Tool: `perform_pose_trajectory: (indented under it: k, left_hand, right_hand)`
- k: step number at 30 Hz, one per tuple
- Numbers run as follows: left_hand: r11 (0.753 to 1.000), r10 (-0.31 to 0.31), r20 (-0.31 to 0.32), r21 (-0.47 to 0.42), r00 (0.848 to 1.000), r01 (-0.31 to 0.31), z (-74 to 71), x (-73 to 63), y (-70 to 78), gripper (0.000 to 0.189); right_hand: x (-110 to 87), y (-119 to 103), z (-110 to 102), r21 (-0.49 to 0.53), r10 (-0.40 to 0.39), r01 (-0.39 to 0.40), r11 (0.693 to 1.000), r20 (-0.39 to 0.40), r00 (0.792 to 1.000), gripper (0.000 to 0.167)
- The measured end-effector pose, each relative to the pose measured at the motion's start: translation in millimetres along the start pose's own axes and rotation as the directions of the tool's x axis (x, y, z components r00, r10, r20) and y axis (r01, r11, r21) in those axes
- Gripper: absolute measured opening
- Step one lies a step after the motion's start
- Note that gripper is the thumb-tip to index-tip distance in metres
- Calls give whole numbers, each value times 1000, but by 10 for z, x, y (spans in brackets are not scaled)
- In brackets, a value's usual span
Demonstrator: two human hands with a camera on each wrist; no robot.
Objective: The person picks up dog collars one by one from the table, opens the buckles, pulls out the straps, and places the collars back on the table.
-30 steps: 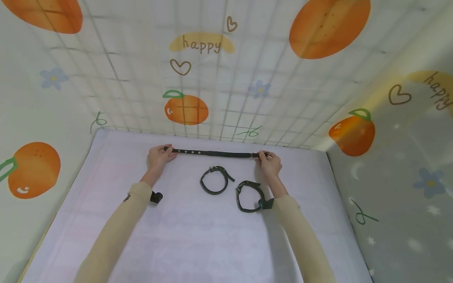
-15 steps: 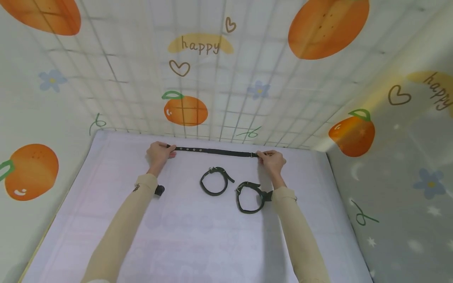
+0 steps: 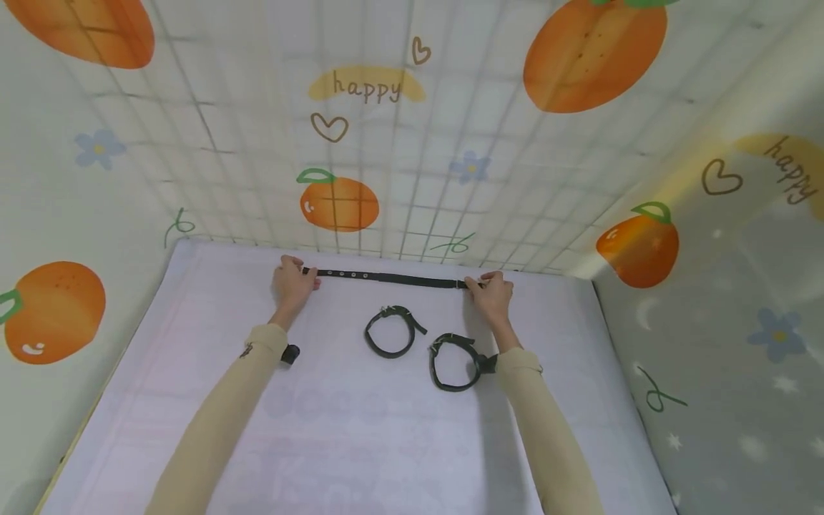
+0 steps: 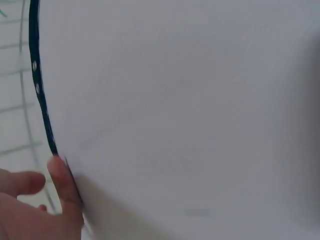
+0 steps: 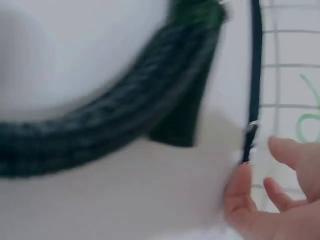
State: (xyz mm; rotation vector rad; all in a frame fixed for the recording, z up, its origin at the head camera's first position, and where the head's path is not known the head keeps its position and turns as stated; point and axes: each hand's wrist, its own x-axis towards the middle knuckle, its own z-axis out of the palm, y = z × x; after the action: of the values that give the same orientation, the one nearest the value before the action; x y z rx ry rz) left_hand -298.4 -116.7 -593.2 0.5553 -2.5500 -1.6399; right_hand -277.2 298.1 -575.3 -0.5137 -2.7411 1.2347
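Note:
A dark buckle collar (image 3: 412, 280) lies stretched straight along the back of the white table, eyelets toward the left and buckle toward the right. At the eyelet end is my left hand (image 3: 294, 282), its thumb (image 4: 64, 182) against the strap and a finger held apart from it. My right hand (image 3: 492, 295) is at the buckle end; its thumb (image 5: 241, 187) touches the strap while the other fingers are spread away. The collar's right tip is partly hidden by that hand. Two more collars, buckled into loops, lie nearer me: a left loop (image 3: 368, 336) and a right loop (image 3: 433, 368).
Behind the table (image 3: 360, 443) rises a grid-patterned cloth wall (image 3: 412, 143) printed with oranges, close to the stretched collar. Another printed cloth (image 3: 702, 343) borders the right side. The dark wrist camera (image 3: 489, 364) overlaps the right loop in the head view.
My left hand has moved slightly toward the back of the table. The right hand's fingers have spread from the buckle end. The stretched collar and both loops stay almost where they were.

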Motion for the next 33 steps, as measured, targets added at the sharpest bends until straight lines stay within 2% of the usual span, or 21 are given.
perform_pose_trajectory:
  k: [2,5,8,11,15,18,21,22,24,28,30,33]
  left_hand:
    - [1000,25,-4,3,1000,-25,0,-39,8,35]
    - [995,96,6,34,995,-96,28,-148,41,31]
    - [985,162,71,40,984,-165,100,-314,111,29]
    - [985,165,162,31,973,-172,213,-510,184,28]
    - [982,148,250,81,957,-173,386,-744,230,28]
    - [963,201,323,105,925,-246,489,-893,225,31]
    - [932,260,379,143,888,-333,558,-990,204,34]
    - [917,280,398,158,874,-366,580,-1005,192,33]
    - [892,308,419,185,854,-413,610,-1014,182,31]
    - [849,355,459,206,815,-486,655,-979,140,22]
    - [838,367,460,214,808,-503,667,-968,126,18]
    - [831,372,454,226,810,-508,671,-987,130,16]
  right_hand:
    - [-34,-46,-38,-16,-36,37,999,38,999,54]
    - [-116,-163,-99,-43,-109,114,993,97,989,48]
    - [-245,-318,-115,-56,-172,182,982,159,972,41]
    - [-407,-447,-50,-74,-220,243,967,231,948,37]
    - [-626,-567,79,-68,-276,311,948,309,910,33]
    - [-756,-603,176,-79,-312,360,930,352,883,30]
    - [-842,-611,273,-113,-324,398,911,402,856,30]
    - [-859,-608,303,-132,-323,409,903,419,848,31]
    - [-877,-595,356,-154,-315,417,896,445,839,32]
    - [-878,-561,436,-184,-296,421,888,471,831,34]
    - [-881,-560,453,-190,-288,414,890,470,835,33]
    - [-901,-574,456,-198,-286,413,889,463,839,32]
